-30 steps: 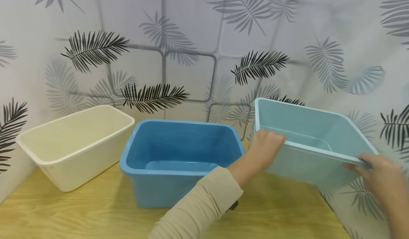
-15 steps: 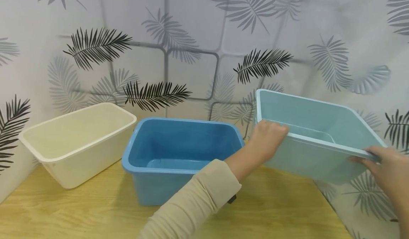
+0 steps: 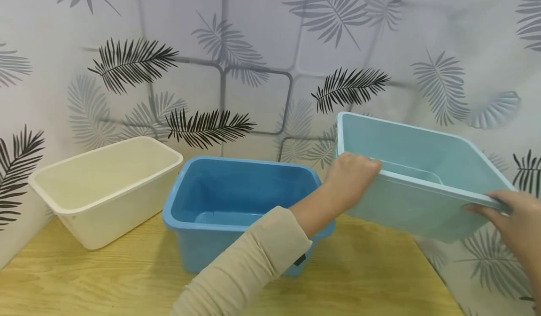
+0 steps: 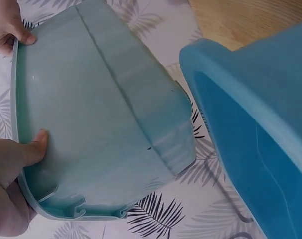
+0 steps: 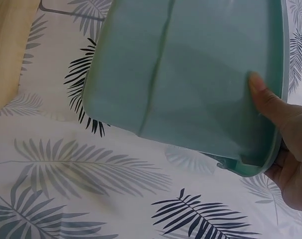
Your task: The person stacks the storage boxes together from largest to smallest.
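Note:
A pale blue-green plastic bin (image 3: 418,198) is held tilted above the right part of the table, its right end lower than its left. My left hand (image 3: 352,177) grips its near rim close to the left corner. At the near right corner my right hand (image 3: 513,212) holds the same rim, thumb on the outer wall. The left wrist view shows the left thumb (image 4: 37,148) pressed to the bin's outside, and in the right wrist view the right thumb (image 5: 263,97) does likewise. The bin's inside looks bare in the head view.
A darker blue bin (image 3: 243,228) stands mid-table, partly behind my left forearm. A cream bin (image 3: 101,208) sits angled at the left. The wooden table (image 3: 359,278) ends at a slanting right edge. Behind hangs a leaf-patterned cloth (image 3: 262,100).
Both hands have raised the pale blue-green bin a little, still gripping its rim. The left forearm has shifted slightly left. The other two bins have stayed in place on the table.

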{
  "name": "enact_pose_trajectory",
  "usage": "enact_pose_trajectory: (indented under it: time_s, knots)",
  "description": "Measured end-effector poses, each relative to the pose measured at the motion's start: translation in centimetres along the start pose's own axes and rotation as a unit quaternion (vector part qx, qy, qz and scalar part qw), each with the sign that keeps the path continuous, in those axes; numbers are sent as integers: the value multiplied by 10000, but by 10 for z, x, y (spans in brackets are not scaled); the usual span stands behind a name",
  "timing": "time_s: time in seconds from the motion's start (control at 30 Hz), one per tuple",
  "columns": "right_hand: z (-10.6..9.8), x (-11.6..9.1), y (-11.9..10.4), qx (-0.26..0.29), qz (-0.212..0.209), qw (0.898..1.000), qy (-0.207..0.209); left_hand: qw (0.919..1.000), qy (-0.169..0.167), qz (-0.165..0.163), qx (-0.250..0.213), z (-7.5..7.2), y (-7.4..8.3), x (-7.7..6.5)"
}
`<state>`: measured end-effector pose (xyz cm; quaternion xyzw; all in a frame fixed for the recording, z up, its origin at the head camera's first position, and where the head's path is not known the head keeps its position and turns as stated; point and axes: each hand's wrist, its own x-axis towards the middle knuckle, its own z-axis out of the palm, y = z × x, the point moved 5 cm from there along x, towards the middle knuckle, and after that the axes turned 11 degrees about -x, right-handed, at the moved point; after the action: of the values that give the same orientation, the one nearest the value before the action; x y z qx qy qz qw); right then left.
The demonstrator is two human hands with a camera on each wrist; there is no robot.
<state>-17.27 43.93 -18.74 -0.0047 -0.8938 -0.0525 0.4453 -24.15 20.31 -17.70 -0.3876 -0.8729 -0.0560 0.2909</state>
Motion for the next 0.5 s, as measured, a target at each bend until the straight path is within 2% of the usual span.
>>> enact_pose_trajectory:
  time_s: [0.13,0.27,0.4,0.5]
  knots:
    - [-6,2,-12,78,-209,9995,220,9997,-160,-56,-151,-5,-7,-3]
    - [-11,6,-27,-208,-545,9972,475,9995,-253,-37,-176,-7,-14,-10]
    - [-11,6,-35,-360,-759,9959,342,9993,-245,-24,-293,-9,-20,-18]
    - [-11,5,-38,-233,-816,9959,305,9989,-189,-23,-432,-11,-23,-24]
